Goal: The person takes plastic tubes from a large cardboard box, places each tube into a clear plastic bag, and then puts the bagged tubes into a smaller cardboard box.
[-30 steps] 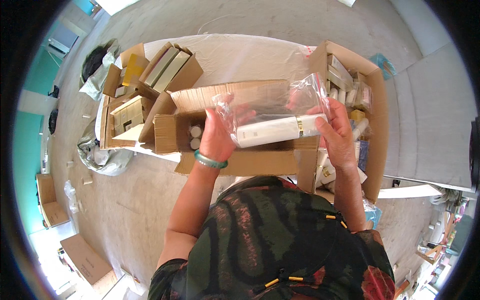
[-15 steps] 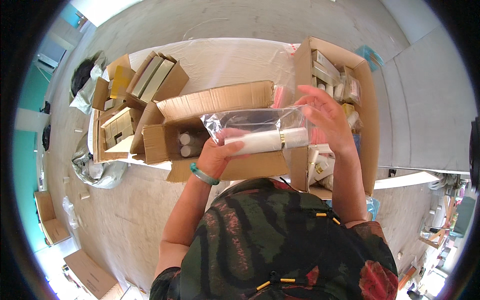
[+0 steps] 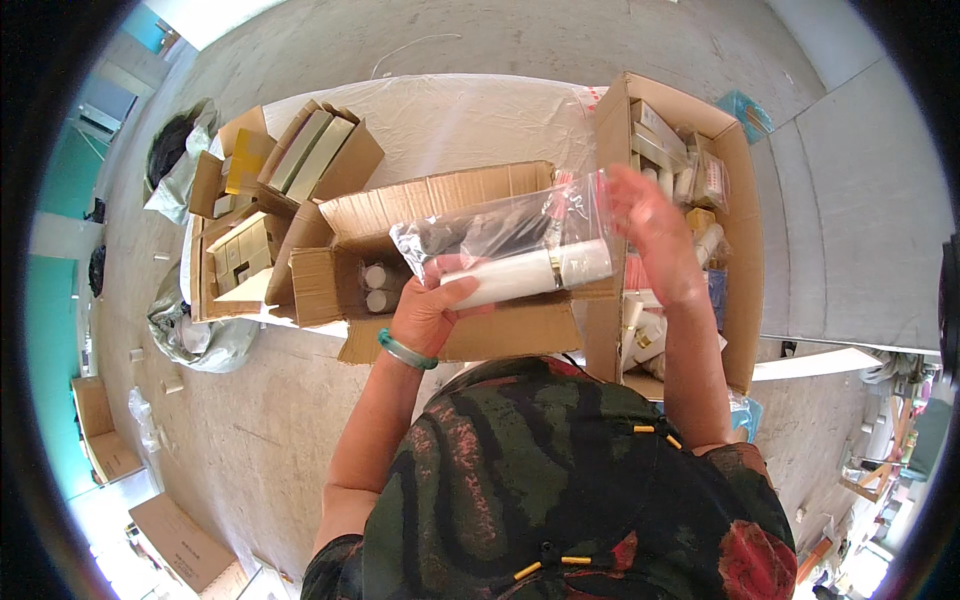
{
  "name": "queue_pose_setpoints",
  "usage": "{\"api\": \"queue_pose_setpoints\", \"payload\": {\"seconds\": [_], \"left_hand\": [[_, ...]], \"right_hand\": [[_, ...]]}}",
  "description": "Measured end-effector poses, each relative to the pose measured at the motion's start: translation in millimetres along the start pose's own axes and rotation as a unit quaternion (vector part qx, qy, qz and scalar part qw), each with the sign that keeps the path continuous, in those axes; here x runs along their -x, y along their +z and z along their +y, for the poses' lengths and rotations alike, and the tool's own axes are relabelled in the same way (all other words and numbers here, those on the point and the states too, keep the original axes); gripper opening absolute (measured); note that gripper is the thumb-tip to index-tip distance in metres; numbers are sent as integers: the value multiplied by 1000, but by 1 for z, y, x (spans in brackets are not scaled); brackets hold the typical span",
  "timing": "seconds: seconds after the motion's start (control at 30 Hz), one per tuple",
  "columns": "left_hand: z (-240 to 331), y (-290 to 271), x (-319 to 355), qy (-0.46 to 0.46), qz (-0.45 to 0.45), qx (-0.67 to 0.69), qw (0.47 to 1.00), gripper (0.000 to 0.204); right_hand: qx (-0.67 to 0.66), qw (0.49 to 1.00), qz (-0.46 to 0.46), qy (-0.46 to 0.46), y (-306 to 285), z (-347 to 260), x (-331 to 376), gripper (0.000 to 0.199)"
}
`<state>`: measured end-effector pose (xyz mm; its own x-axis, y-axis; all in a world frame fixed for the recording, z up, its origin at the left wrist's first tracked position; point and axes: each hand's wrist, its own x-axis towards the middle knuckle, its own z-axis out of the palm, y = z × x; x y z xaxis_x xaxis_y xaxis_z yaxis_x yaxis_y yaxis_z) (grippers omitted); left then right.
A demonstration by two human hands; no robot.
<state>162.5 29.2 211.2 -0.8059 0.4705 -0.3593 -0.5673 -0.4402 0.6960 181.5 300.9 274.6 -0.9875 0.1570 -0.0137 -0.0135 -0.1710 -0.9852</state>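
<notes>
My left hand [image 3: 432, 302] is closed round a white bottle [image 3: 520, 275] with a gold band, which lies inside a clear plastic bag [image 3: 480, 232]. The bottle is nearly level, above an open cardboard box [image 3: 440, 195]. At the bag's right end is my right hand [image 3: 655, 235], raised with its fingers smeared by motion; whether they grip the bag's edge cannot be made out. Down in the box, beside my left hand, stand two pale round-topped bottles [image 3: 378, 288].
On the right stands a large carton [image 3: 740, 300] of packed bottles and small boxes. Several smaller cardboard boxes [image 3: 320, 155] stand at the left of the white-covered table [image 3: 460, 120]. Sacks [image 3: 200, 335] lie on the floor beyond its left edge.
The bag's right end has lifted and spread higher, while the bottle has shifted slightly left and down at its right end. My right hand has moved a little at the bag's edge.
</notes>
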Motion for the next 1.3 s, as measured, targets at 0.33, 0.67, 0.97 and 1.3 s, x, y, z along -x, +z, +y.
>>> {"api": "queue_pose_setpoints", "payload": {"seconds": [0.33, 0.67, 0.97, 1.3], "left_hand": [[4, 1, -9, 9, 8, -34, 999, 24], [13, -3, -8, 55, -48, -41, 996, 24], [26, -1, -3, 83, -59, -85, 991, 20], [31, -16, -3, 57, -59, -11, 997, 24]], "right_hand": [[30, 986, -66, 150, -1, 37, 13, 25], [1, 989, -59, 136, -3, 41, 15, 23], [-39, 990, -74, 110, -1, 40, 17, 18], [161, 968, -184, -63, 8, 26, 19, 39]]}}
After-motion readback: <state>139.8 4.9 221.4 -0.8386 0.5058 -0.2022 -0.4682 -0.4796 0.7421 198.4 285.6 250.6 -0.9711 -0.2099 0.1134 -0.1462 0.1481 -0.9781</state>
